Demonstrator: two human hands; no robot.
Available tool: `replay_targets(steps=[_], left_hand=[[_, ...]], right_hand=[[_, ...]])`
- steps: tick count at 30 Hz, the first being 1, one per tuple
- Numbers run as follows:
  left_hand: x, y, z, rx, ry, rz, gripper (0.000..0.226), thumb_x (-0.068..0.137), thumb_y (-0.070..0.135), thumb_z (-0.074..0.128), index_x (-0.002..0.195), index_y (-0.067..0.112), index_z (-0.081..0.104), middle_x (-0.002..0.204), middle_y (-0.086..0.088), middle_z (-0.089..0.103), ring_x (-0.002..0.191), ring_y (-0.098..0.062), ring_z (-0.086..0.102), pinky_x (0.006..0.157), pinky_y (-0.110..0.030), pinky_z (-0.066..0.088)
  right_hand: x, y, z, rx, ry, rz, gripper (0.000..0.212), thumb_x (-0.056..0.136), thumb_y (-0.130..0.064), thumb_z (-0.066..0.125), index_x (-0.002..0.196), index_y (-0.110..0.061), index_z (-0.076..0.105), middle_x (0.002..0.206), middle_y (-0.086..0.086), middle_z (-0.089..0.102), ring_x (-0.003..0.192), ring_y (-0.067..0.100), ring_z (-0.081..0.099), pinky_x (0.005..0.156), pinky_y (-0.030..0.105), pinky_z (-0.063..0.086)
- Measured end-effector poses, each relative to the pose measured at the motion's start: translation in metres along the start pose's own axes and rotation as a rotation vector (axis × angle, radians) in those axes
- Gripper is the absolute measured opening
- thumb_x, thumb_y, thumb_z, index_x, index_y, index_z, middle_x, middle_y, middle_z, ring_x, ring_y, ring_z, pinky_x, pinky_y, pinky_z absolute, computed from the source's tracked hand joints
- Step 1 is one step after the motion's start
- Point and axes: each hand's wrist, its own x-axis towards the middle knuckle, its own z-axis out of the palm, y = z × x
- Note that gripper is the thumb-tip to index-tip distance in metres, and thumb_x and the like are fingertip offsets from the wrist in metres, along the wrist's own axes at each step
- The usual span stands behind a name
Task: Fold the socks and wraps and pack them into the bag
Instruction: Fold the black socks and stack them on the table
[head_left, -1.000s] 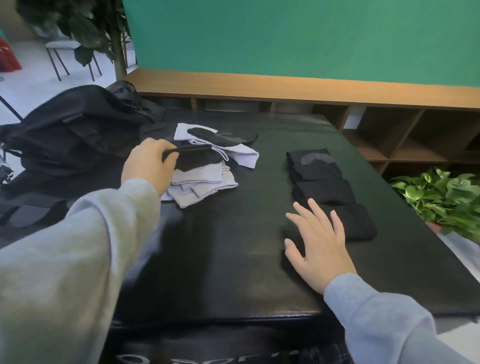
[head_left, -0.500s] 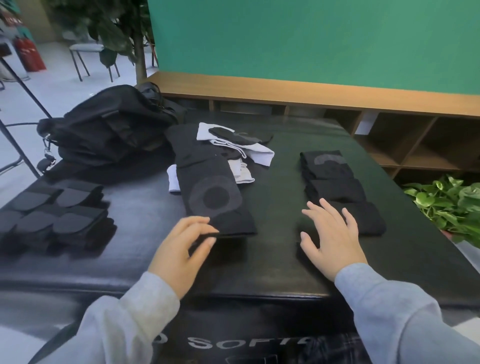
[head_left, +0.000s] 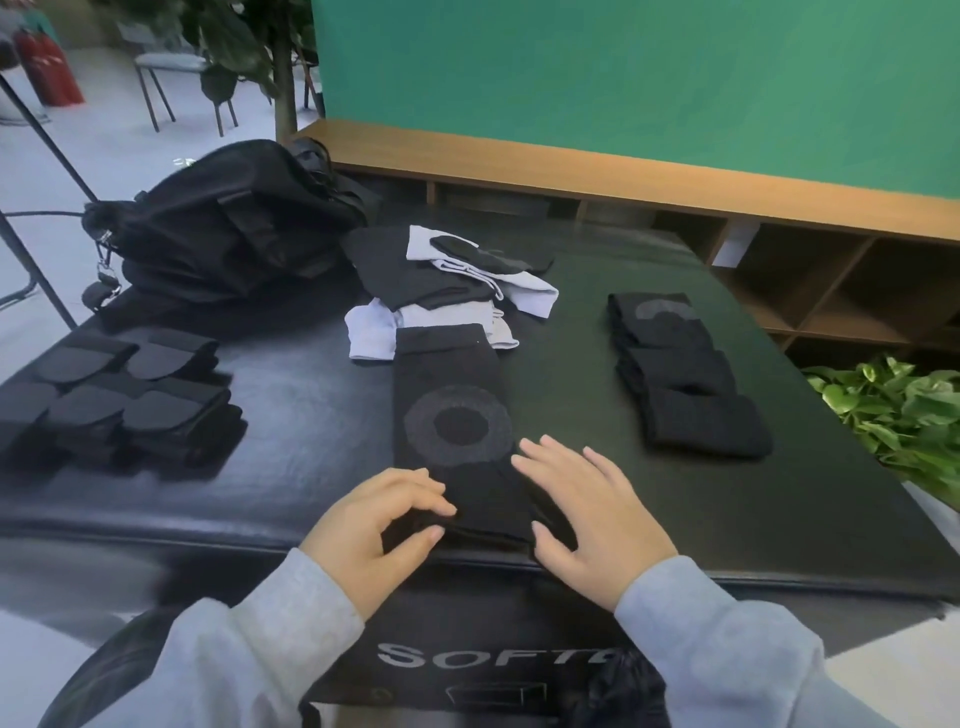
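Observation:
A long black wrap (head_left: 454, 410) with a grey ring pattern lies flat on the black mat (head_left: 597, 499), its near end at the mat's front edge. My left hand (head_left: 376, 525) pinches that near end between thumb and fingers. My right hand (head_left: 584, 512) rests flat on the wrap's right near corner with fingers straight. Behind the wrap sits a loose pile of white and black socks (head_left: 457, 291). Folded black wraps (head_left: 680, 369) lie in a row at the right. The black bag (head_left: 223, 228) stands at the back left.
Several folded black socks (head_left: 119, 395) are stacked at the mat's left. A wooden shelf unit (head_left: 779, 249) runs along the green wall behind. A green plant (head_left: 898, 410) stands beyond the right edge, chairs and a tripod leg at the far left.
The wrap was drawn from the pile and laid out toward me. My left hand moved onto its near end and pinched it. My right hand shifted left from the mat onto the wrap.

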Motion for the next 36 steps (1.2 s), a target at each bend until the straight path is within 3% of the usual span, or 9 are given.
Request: replay_targets(steps=[5, 10, 15, 18, 22, 25, 30, 32, 36], left_hand=[[-0.005, 0.003, -0.005, -0.005, 0.037, -0.086, 0.025, 0.084, 0.021, 0.064, 0.089, 0.045, 0.065, 0.102, 0.028, 0.064, 0.109, 0.009, 0.052, 0.094, -0.013, 0.039], [-0.003, 0.006, -0.009, -0.03, 0.1, -0.162, 0.009, 0.084, 0.031, 0.057, 0.088, 0.039, 0.06, 0.085, 0.02, 0.066, 0.088, -0.002, 0.062, 0.083, -0.026, 0.049], [0.011, 0.005, -0.005, 0.002, 0.122, -0.313, 0.027, 0.085, 0.035, 0.058, 0.109, 0.037, 0.048, 0.088, 0.016, 0.058, 0.091, -0.002, 0.056, 0.077, -0.011, 0.039], [0.019, 0.004, 0.0, 0.09, 0.158, -0.33, 0.043, 0.086, 0.03, 0.061, 0.125, 0.026, 0.043, 0.082, 0.011, 0.052, 0.082, -0.003, 0.053, 0.072, -0.012, 0.037], [0.027, 0.001, 0.0, 0.24, 0.182, -0.203, 0.054, 0.079, 0.018, 0.069, 0.127, 0.021, 0.045, 0.103, 0.011, 0.047, 0.091, -0.009, 0.047, 0.084, -0.029, 0.046], [0.029, -0.009, -0.001, 0.346, 0.138, -0.007, 0.057, 0.073, 0.01, 0.072, 0.117, 0.036, 0.048, 0.126, 0.005, 0.038, 0.112, -0.018, 0.041, 0.091, -0.04, 0.041], [0.03, -0.015, 0.002, 0.392, 0.102, 0.087, 0.027, 0.081, 0.021, 0.052, 0.097, 0.042, 0.056, 0.119, 0.015, 0.051, 0.115, -0.012, 0.039, 0.087, -0.042, 0.043], [0.03, -0.019, 0.003, 0.38, 0.093, 0.1, 0.038, 0.079, 0.007, 0.063, 0.095, 0.041, 0.06, 0.119, 0.014, 0.053, 0.118, -0.013, 0.038, 0.087, -0.043, 0.042], [0.032, -0.024, 0.004, 0.317, 0.125, 0.093, 0.053, 0.07, -0.011, 0.068, 0.088, 0.039, 0.063, 0.12, 0.016, 0.048, 0.119, -0.015, 0.037, 0.085, -0.041, 0.042]], right_hand=[[0.001, -0.016, 0.013, 0.16, 0.097, -0.047, 0.039, 0.077, -0.027, 0.048, 0.115, -0.029, 0.055, 0.124, -0.013, 0.06, 0.122, 0.004, 0.045, 0.103, 0.023, 0.029], [0.008, -0.027, 0.01, 0.28, 0.155, 0.232, 0.041, 0.084, -0.051, 0.038, 0.103, -0.026, 0.065, 0.096, -0.017, 0.059, 0.095, 0.008, 0.056, 0.082, 0.015, 0.038], [0.022, -0.033, 0.005, 0.289, 0.075, 0.371, 0.012, 0.09, -0.044, 0.047, 0.087, -0.033, 0.05, 0.08, -0.014, 0.046, 0.073, 0.006, 0.047, 0.062, 0.014, 0.032], [0.034, -0.036, 0.002, 0.289, 0.038, 0.463, 0.015, 0.089, -0.044, 0.045, 0.078, -0.034, 0.044, 0.075, -0.01, 0.052, 0.069, 0.007, 0.049, 0.062, 0.019, 0.035], [0.048, -0.035, -0.003, 0.328, 0.011, 0.541, 0.015, 0.09, -0.041, 0.043, 0.082, -0.029, 0.049, 0.069, -0.009, 0.06, 0.07, 0.007, 0.054, 0.065, 0.024, 0.041], [0.053, -0.031, -0.004, 0.327, 0.013, 0.551, 0.006, 0.09, -0.038, 0.046, 0.09, -0.033, 0.048, 0.069, -0.011, 0.057, 0.069, 0.003, 0.052, 0.064, 0.024, 0.038], [0.062, -0.014, -0.007, 0.445, 0.014, 0.542, 0.008, 0.088, -0.024, 0.054, 0.092, -0.031, 0.052, 0.072, -0.011, 0.057, 0.062, 0.005, 0.048, 0.068, 0.027, 0.044], [0.069, -0.006, -0.007, 0.43, 0.045, 0.471, 0.012, 0.087, -0.02, 0.055, 0.093, -0.03, 0.054, 0.08, -0.016, 0.056, 0.071, 0.003, 0.048, 0.072, 0.024, 0.043], [0.086, 0.006, -0.007, 0.332, 0.034, 0.221, 0.025, 0.092, -0.024, 0.053, 0.116, -0.025, 0.06, 0.119, -0.018, 0.055, 0.119, 0.002, 0.039, 0.096, 0.008, 0.024]])
